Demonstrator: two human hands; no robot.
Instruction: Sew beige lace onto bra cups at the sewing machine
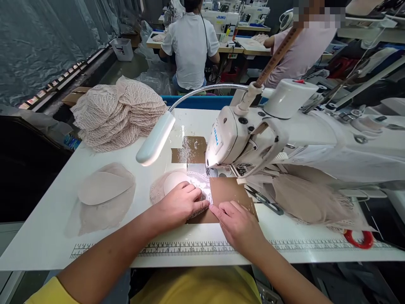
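Observation:
A pale pink lace fabric piece (160,185) lies under the lamp beside the needle area of the white sewing machine (228,135). My left hand (180,202) presses on it with curled fingers, thumb and forefinger closed at its right edge. Close by, my right hand (238,226) rests over a brown cardboard sheet (228,190), its thumb and forefinger pinched at the same lace edge. The two hands' fingertips nearly meet. Part of the lace is hidden under my left hand.
At the back left rises a stack of lace pieces (120,114). Sheer fabric with an oval piece (106,188) lies left. Scissors (264,199), beige fabric (300,198) and a red ring (359,239) are on the right. A lamp (156,139) hangs above. Two people sit beyond.

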